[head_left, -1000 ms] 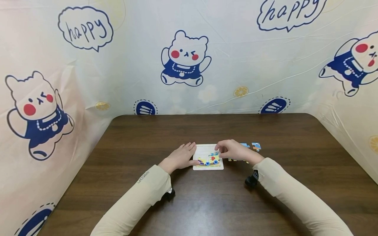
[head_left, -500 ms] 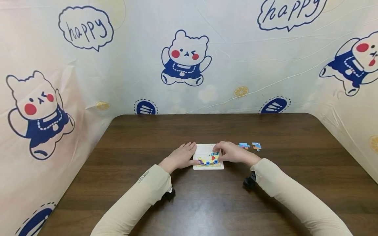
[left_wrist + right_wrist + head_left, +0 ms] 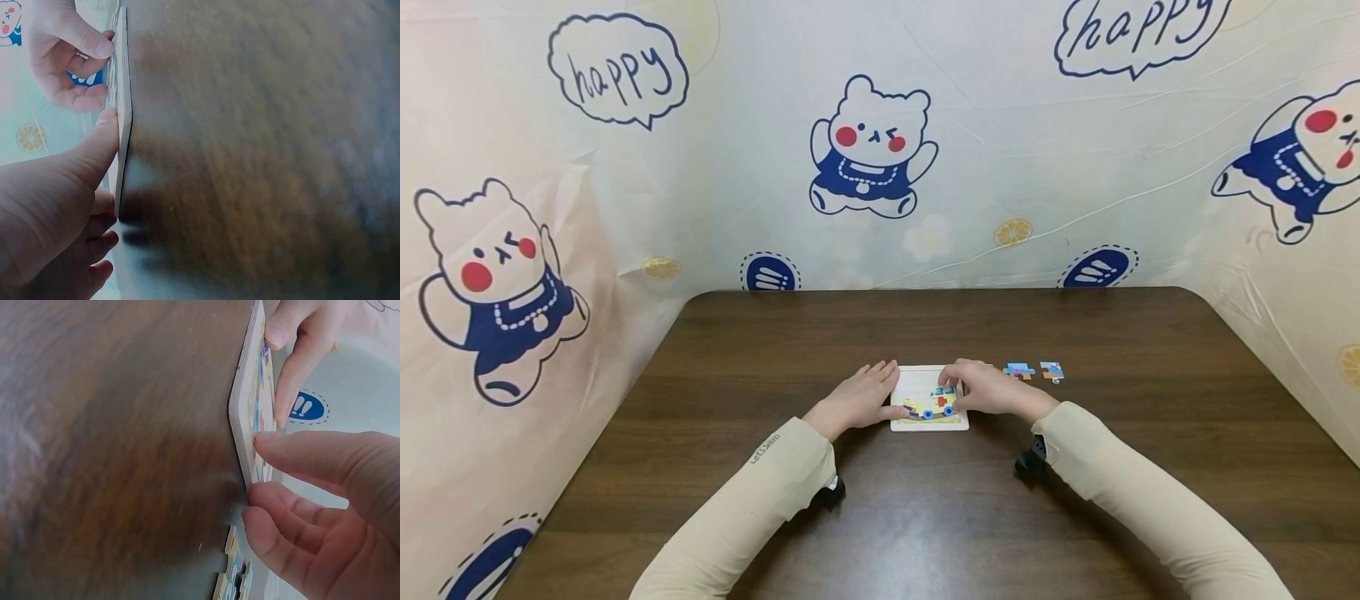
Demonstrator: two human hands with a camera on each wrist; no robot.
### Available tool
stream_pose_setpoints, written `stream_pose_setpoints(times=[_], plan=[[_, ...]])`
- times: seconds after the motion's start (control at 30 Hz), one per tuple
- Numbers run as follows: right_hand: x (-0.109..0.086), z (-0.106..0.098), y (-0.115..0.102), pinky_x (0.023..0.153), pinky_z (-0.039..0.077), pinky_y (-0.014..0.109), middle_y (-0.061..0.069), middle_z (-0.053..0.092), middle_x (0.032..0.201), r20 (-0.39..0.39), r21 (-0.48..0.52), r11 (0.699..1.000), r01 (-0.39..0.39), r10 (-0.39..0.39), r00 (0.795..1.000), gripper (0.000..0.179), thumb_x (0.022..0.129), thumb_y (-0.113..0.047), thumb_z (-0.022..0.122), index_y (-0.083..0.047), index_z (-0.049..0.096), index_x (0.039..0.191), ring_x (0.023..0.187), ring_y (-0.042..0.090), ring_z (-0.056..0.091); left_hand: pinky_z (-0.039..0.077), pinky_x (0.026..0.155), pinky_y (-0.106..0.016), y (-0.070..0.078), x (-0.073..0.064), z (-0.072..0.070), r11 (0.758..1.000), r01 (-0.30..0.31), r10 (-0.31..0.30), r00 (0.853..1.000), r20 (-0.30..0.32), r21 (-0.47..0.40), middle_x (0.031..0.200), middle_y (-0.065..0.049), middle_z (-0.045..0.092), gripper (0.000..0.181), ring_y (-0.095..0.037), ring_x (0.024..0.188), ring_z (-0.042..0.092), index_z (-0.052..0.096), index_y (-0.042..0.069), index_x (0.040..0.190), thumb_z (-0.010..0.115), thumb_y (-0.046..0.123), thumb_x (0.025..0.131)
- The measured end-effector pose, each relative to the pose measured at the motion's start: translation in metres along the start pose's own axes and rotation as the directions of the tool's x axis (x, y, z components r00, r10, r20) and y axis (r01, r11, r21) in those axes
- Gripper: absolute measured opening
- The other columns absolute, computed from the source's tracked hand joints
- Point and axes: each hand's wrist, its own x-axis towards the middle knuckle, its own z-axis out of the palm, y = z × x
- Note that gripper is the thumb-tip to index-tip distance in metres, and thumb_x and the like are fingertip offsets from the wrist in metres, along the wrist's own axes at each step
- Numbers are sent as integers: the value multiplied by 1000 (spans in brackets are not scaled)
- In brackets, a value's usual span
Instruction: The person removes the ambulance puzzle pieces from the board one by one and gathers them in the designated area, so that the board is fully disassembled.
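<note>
A white-framed puzzle board point(image 3: 916, 379) lies flat on the table, its lower part filled with a yellow ambulance picture. My left hand point(image 3: 859, 400) rests along the board's left side, fingers extended, the thumb pressing its face. At the right side of the board my right hand point(image 3: 990, 387) pinches a puzzle piece point(image 3: 951, 393) with blue and yellow on it. In the right wrist view, the right thumb point(image 3: 272, 447) touches the picture near the board's edge and the other fingers are curled. How far the piece sits in the picture is hidden.
Loose jigsaw pieces lie right of the board: one blue and pink piece point(image 3: 1019, 370) beside the right hand, one blue and orange piece point(image 3: 1052, 372) further right. More loose pieces point(image 3: 233, 565) show in the right wrist view. A patterned curtain point(image 3: 872, 250) surrounds the brown table point(image 3: 880, 517).
My right hand has shifted slightly left and further over the board, covering the nearer loose pieces that were visible below it. My left hand and the board have stayed put.
</note>
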Motion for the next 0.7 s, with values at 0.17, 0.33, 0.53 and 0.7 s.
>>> stream_pose_setpoints(times=[0.17, 0.33, 0.53, 0.7], plan=[[1, 1, 1, 59, 42, 26, 5, 51, 91, -11, 8, 1000, -6, 6, 1000, 32, 78, -6, 73, -4, 60, 107, 68, 15, 47, 16, 108, -39, 0, 0, 0, 1000, 3, -3, 1000, -1, -2, 148, -14, 23, 79, -27, 136, 20, 26, -1, 143, 49, 52, 90], [0, 2, 0, 58, 42, 26, 5, 48, 92, -23, 13, 1000, -13, 13, 1000, 31, 78, -6, 73, -4, 60, 106, 67, 14, 46, 16, 108, -39, 0, 0, 0, 1000, 3, -3, 1000, -2, -5, 149, -14, 22, 79, -27, 136, 19, 26, -1, 143, 49, 52, 90], [-1, 1, 2, 60, 42, 27, 5, 49, 91, -35, 16, 1000, 21, -20, 999, 30, 78, -5, 72, -9, 58, 105, 70, 16, 47, 16, 108, -40, 0, 0, 0, 1000, 7, -7, 1000, -5, -10, 148, -14, 22, 79, -27, 136, 19, 26, -1, 143, 50, 52, 90], [-2, 0, 4, 59, 41, 28, 5, 52, 88, -64, 9, 998, 59, -59, 996, 25, 81, -1, 67, -9, 60, 104, 69, 16, 46, 15, 109, -39, 0, 0, 1, 1000, 16, -16, 1000, -3, -18, 149, -13, 22, 79, -27, 136, 19, 26, 0, 144, 50, 52, 89]])
